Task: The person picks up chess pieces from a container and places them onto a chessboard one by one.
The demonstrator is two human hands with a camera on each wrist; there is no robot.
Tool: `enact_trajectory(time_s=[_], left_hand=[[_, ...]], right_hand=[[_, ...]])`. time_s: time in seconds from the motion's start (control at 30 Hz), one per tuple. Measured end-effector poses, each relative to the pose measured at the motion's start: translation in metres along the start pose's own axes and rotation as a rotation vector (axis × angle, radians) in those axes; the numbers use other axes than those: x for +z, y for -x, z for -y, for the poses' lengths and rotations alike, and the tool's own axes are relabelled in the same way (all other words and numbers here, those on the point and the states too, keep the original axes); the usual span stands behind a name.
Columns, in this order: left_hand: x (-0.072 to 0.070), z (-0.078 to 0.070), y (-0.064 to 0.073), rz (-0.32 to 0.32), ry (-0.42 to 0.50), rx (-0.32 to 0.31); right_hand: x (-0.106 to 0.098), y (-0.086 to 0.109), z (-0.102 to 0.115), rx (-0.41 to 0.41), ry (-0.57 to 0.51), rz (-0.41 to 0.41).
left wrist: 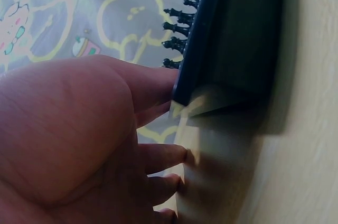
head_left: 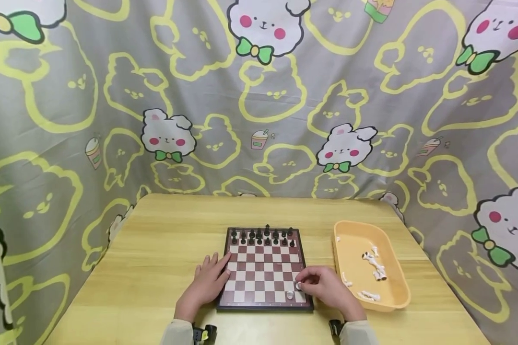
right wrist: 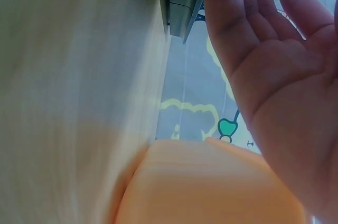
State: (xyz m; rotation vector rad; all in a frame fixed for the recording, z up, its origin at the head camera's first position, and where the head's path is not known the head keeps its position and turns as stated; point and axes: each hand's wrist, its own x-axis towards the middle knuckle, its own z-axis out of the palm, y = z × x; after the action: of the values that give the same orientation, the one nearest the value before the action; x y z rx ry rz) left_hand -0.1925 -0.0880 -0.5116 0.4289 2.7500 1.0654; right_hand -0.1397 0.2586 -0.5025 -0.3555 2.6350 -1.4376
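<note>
at the left, grey fabric (head_left: 34,143) printed with yellow outlines and white rabbits hangs beside the wooden surface (head_left: 125,268), whose pale yellow top stretches broadly from its left edge to the left hand (head_left: 209,285). that hand is wide, fingers spread, its thumb and forefinger touching the left edge of the chessboard (head_left: 254,275) without gripping any piece.

the one chessboard lies flat on the surface, near the middle, with dark red-brown and off-white squares, eight by eight, inside a thin dark rim. across its far side stand sixteen glossy black chess pieces (head_left: 259,237) in two rows of eight. between them and the near side, four rows of squares offer open room.

toward the near right corner one white chess piece (head_left: 289,295) stands upright. just beside it, at the board's right side, the right hand (head_left: 323,285) is narrow, thumb and fingertips pinching a second white piece (head_left: 298,286), mostly covered by the fingers.

a strip of wood separates the board from a single orange-yellow tray (head_left: 349,254) with rounded corners and raised walls. several loose white pieces (head_left: 373,261) lie tipped over inside; they overlap, so their exact number cannot be told. beyond the tray, wood runs to the right edge.
</note>
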Motion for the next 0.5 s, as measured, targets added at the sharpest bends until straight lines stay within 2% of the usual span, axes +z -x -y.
enact_trajectory(time_s=[0.17,0.37,0.5], left_hand=[[-0.0004,-0.0001,-0.0043,0.015,-0.015,0.006],[-0.0031,-0.0002,-0.0032,-0.001,-0.018,-0.004],[-0.0031,-0.0021,-0.0018,0.014,-0.004,-0.006]], right_hand=[[-0.0018,-0.0030,-0.0019,0.004,0.005,0.005],[-0.0006,-0.0053,-0.0017,-0.024,0.003,0.008],[-0.0014,-0.0031,-0.0030,-0.031,0.009,0.011]])
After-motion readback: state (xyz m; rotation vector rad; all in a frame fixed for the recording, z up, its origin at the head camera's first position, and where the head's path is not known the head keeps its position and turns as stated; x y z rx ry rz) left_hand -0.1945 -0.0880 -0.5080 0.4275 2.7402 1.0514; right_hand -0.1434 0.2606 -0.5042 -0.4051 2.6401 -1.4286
